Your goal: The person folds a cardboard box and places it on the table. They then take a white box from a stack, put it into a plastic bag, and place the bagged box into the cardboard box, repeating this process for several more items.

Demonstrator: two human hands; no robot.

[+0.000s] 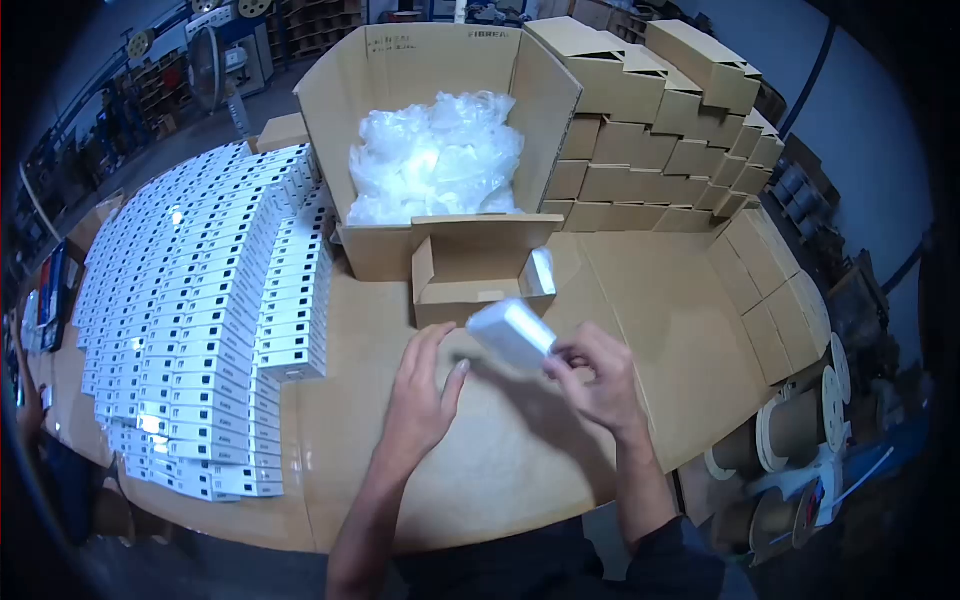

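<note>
My right hand (600, 378) pinches one end of a small white box (512, 334), which is tilted and somewhat blurred above the table. My left hand (422, 392) is held up to the left of it, fingers stretched and thumb apart, with nothing in it. Just beyond both hands stands a small open cardboard carton (460, 312), its long flap raised at the back. A single white box (541, 271) stands upright in the carton's right end.
Stacked rows of white boxes (215, 300) cover the table's left side. Behind the carton, a large cardboard box (440, 50) holds clear plastic bags (435, 155). Folded brown cartons (640, 140) are piled at back right. Spools (800, 425) stand beyond the table's right edge.
</note>
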